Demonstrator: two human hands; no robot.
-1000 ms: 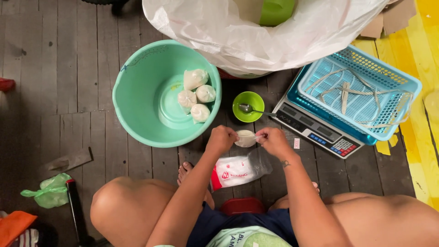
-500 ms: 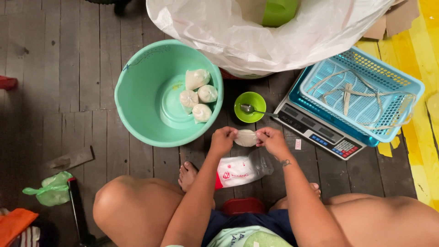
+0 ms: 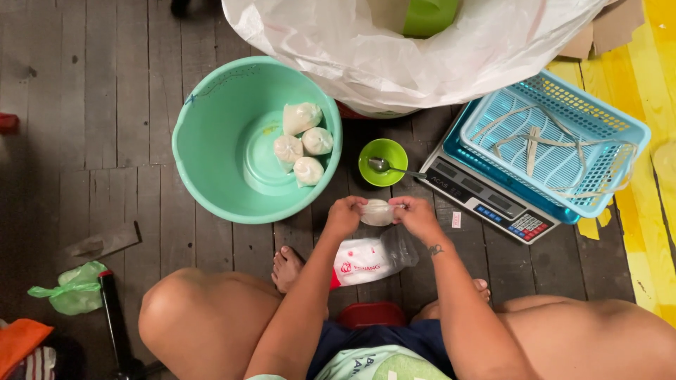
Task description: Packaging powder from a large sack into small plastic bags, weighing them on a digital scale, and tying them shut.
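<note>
**Small white pouch held between both hands**

A small white pouch (image 3: 378,212) is pinched from both sides, the left hand (image 3: 345,216) and the right hand (image 3: 415,217) being closed on it with forearms stretched forward over the floor. Just below the grip, a clear packet with a red and white label (image 3: 371,259) is lying. Up and left of the grip, four filled white pouches (image 3: 303,143) are resting in a green basin (image 3: 211,134). Right of the grip, a blue basket (image 3: 556,141) is set on a scale (image 3: 486,200).

Dark shorts, pale green shirt, wrist tattoo.
</note>
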